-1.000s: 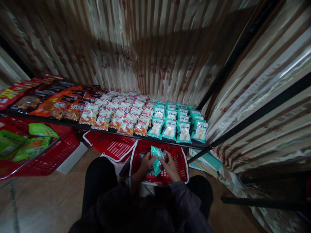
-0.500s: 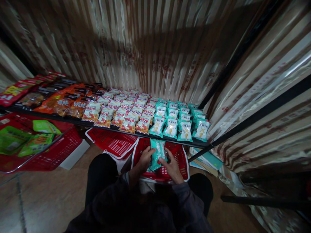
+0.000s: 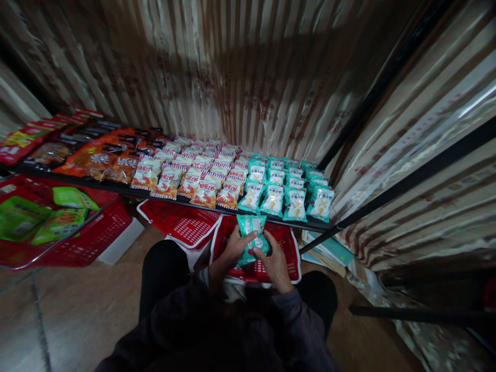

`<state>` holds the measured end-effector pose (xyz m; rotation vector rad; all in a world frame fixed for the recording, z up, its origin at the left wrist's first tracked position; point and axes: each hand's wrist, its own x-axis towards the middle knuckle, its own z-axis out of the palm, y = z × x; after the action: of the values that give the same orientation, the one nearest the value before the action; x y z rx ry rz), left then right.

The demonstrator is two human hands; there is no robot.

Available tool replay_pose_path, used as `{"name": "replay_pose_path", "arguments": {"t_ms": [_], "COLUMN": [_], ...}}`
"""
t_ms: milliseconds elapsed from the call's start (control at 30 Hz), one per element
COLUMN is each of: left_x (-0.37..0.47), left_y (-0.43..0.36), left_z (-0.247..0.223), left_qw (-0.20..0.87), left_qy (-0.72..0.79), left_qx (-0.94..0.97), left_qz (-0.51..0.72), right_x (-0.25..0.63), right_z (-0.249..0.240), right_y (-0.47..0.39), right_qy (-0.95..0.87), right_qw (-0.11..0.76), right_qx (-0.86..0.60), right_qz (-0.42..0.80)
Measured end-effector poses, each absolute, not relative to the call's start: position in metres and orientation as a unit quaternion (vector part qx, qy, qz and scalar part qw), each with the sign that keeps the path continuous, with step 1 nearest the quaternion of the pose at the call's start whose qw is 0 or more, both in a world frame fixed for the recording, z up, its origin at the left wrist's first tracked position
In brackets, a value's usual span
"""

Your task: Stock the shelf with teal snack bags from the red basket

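Note:
Between both hands, over the red basket (image 3: 293, 253) at my knees, is a teal snack bag (image 3: 250, 223). My left hand (image 3: 234, 247) is closed on its left side, thumb lying across the front. My right hand (image 3: 276, 261) grips the lower right side with thumb and fingers. More teal wrapping shows below the thumbs; I cannot tell whether it is a second bag. Just beyond the hands, the black shelf (image 3: 284, 222) bears rows of upright teal snack bags (image 3: 296, 203) with white fronts.
Left along the shelf stand white-and-red snack bags (image 3: 205, 191), orange bags (image 3: 98, 163) and red bags (image 3: 23, 139). Another red basket (image 3: 89, 245) at left holds several green packets (image 3: 23, 217). A slanting black post (image 3: 372, 204) and flattened cardboard (image 3: 329, 250) are on the right.
The bag has turned in my hands, so a pale printed label now faces up at its top. My left thumb lies further across it. Both hands stay over the basket.

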<state>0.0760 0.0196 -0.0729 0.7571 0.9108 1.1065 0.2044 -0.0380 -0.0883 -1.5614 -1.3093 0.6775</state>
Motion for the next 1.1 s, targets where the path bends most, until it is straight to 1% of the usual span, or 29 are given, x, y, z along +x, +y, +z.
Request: {"name": "replay_pose_path", "arguments": {"t_ms": [233,500,700,867,1000,1100], "left_x": [0.079,0.082,0.078,0.077,0.073,0.069], "left_y": [0.019,0.018,0.017,0.014,0.015,0.016], "left_z": [-0.07,-0.072,-0.066,-0.067,-0.07,-0.073], "left_qw": [0.691,0.675,0.68,0.676,0.678,0.682], "left_qy": [0.395,0.41,0.406,0.404,0.404,0.408], "left_qx": [0.311,0.303,0.359,0.399,0.409,0.422], "left_qz": [0.519,0.534,0.493,0.469,0.458,0.438], "right_x": [0.205,0.204,0.219,0.223,0.217,0.214], "right_z": [-0.087,-0.089,-0.082,-0.076,-0.068,-0.066], "right_y": [-0.041,-0.043,-0.033,-0.02,-0.019,-0.02], "right_qy": [-0.464,-0.438,-0.435,-0.396,-0.376,-0.372], "right_qw": [0.507,0.54,0.528,0.548,0.551,0.555], "right_qx": [-0.643,-0.632,-0.592,-0.594,-0.577,-0.573], "right_qz": [0.338,0.342,0.426,0.436,0.471,0.475]}}
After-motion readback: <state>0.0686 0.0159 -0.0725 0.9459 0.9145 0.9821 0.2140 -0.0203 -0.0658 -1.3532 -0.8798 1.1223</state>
